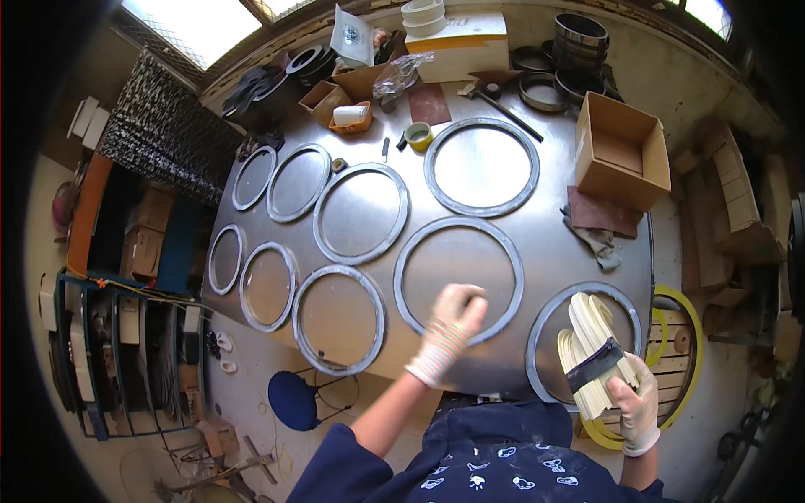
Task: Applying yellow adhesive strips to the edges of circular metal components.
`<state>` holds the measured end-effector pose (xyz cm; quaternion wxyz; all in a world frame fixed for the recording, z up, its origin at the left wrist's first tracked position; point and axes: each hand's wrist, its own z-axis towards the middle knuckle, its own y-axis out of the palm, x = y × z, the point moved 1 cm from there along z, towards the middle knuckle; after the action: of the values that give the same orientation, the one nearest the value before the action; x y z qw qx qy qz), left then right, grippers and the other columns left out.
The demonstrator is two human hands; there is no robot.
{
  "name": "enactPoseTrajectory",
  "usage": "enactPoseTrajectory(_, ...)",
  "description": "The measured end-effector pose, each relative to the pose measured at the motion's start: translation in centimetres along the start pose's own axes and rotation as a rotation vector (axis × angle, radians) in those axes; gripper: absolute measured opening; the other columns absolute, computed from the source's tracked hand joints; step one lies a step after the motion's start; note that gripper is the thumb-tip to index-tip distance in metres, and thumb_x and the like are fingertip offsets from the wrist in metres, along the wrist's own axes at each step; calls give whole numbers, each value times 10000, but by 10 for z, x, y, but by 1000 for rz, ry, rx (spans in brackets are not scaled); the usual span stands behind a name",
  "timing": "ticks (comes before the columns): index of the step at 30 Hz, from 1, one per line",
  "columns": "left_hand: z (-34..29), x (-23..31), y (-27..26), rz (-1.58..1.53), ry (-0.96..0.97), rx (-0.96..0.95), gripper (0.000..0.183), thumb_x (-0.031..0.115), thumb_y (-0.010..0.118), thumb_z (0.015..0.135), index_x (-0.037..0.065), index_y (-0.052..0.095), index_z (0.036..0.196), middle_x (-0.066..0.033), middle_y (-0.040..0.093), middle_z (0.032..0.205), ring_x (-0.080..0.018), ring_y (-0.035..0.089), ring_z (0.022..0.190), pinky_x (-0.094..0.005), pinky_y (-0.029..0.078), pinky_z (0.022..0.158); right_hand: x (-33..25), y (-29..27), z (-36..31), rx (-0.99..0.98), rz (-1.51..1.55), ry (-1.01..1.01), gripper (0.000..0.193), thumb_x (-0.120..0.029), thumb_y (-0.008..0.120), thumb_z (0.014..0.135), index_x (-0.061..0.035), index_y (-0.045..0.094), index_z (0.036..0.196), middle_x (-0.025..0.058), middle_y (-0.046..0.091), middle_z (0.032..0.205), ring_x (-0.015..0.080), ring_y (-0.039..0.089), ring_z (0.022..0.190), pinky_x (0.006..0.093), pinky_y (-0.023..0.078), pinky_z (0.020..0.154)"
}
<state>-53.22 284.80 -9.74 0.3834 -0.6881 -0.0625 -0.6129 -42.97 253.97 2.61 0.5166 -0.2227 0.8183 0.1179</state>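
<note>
Currently pressing left hand (451, 323), gloved, fingers curled shut, onto lower rim of large grey ring (459, 277) lying flat at centre of metal table (545, 243); whether pinching anything small under the fingers, cannot tell. Right hand (635, 407), also gloved, clenching a bundle of cream strips (587, 335) bound by a dark band, lower right of frame, hovering over another grey ring (579, 335) overhanging the table edge.

Likely risks, judged from layout:
- Shoving the centre ring sideways under hand pressure, knocking into neighbouring ring (339, 318) at lower left, just beside it.
- Lower-right ring sitting part off the table edge, tipping or sliding off if bumped by the bundle or wrist.
- Strips fanning loose at the top of the bundle, slipping out of the band, scattering onto the yellow hoops (679, 369) below.
- One-handed grip on a long bundle, drooping and sweeping the rag (597, 243) at right.

Other rings spreading toward upper left; open cardboard box (620, 151) at upper right, tape roll (418, 135) near top centre, well apart from both hands.
</note>
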Motion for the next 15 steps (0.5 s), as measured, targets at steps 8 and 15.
enactPoseTrajectory(8, 283, -186, -133, 674, -19, 192, 316, 319, 594, 898, 59, 673, 1059, -195, 648, 1095, -381, 604, 1043, -463, 476, 951, 60, 122, 73, 118, -500, -174, 524, -144, 721, 824, -32, 580, 1317, 76, 696, 911, 161, 636, 714, 326, 542, 698)
enactPoseTrajectory(15, 423, -243, -124, 1102, -120, 64, 358, 363, 654, 873, 96, 671, 1110, -112, 641, 1165, -273, 633, 1103, -431, 544, 896, 136, 177, 86, -89, -912, -274, 577, -141, 793, 739, -102, 558, 1265, 158, 677, 1180, 362, 663, 1059, 441, 547, 870)
